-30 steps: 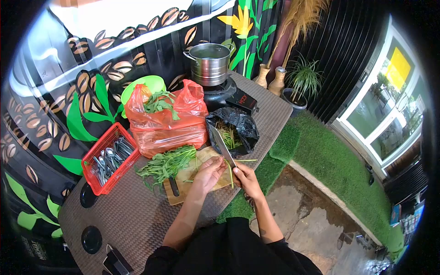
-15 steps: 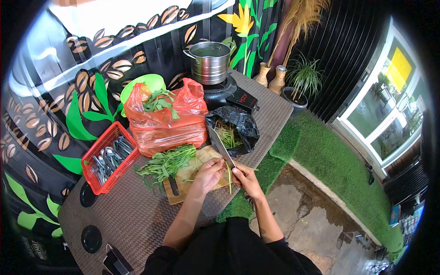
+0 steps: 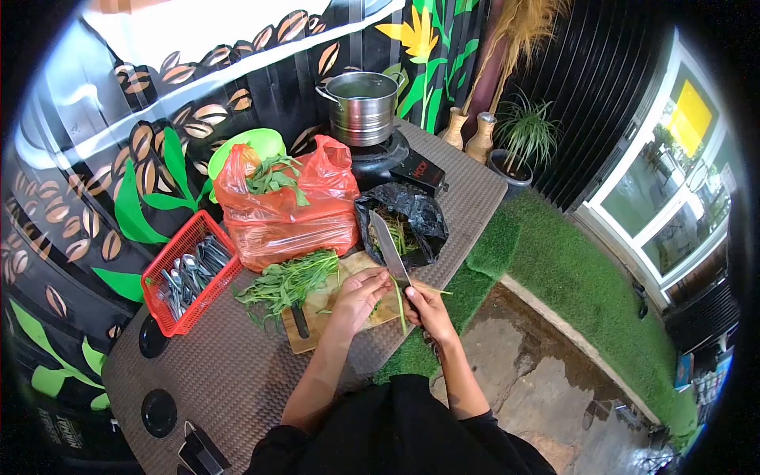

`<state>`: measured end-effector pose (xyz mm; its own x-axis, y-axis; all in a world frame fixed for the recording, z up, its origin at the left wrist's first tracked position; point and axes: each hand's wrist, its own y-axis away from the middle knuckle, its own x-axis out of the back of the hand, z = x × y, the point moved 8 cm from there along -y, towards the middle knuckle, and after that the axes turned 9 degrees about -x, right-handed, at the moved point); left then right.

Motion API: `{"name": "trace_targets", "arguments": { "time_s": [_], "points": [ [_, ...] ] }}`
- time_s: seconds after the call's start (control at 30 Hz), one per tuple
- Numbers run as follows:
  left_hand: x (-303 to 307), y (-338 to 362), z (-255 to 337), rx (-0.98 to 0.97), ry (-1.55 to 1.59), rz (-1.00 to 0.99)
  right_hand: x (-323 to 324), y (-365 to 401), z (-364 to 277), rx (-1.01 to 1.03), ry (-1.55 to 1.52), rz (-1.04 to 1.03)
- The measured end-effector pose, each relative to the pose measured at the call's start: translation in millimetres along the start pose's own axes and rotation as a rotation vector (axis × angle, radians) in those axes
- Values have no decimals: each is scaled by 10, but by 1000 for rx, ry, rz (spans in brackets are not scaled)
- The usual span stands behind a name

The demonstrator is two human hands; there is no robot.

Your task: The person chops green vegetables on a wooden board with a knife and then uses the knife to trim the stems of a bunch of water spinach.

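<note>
My right hand (image 3: 430,309) grips a large knife (image 3: 389,247) by its handle, the blade pointing away toward the black bag. My left hand (image 3: 360,298) rests on the wooden cutting board (image 3: 317,317) and pinches thin green stems (image 3: 398,302) lying under the blade. A heap of leafy greens (image 3: 286,282) lies on the left part of the board.
A red plastic bag (image 3: 281,214) of greens stands behind the board, a black plastic bag (image 3: 412,218) with trimmings to its right. A red basket (image 3: 162,252) of spoons sits left. A steel pot (image 3: 363,109) stands on a stove at the back. The table edge runs close to my right hand.
The knife blade has lifted and tilted a little more upright over the stems. My left hand shifted slightly on the board; the stems moved a little toward me.
</note>
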<state>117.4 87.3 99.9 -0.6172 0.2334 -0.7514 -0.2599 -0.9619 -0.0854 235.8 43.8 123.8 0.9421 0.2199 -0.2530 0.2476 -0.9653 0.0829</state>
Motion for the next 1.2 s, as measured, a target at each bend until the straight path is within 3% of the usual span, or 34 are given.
{"name": "trace_targets", "arguments": {
  "time_s": [0.37,0.63,0.77,0.83,0.97,1.1,1.2],
  "points": [
    [96,14,-15,-15,-46,53,-59,-26,31,-1,99,48],
    [141,49,79,-96,-219,108,-163,-67,-99,247,449,286],
    [286,45,103,-118,-326,122,-150,-128,-20,262,502,306],
    [298,61,158,-117,-378,113,-92,-206,134,47,363,257],
    [421,99,218,-89,-478,115,18,-278,244,50,278,306],
    [771,147,238,-82,-504,194,-10,-297,314,-87,153,250],
    [1017,238,292,-96,-522,283,-214,-259,634,-479,-38,41]
  ]
}}
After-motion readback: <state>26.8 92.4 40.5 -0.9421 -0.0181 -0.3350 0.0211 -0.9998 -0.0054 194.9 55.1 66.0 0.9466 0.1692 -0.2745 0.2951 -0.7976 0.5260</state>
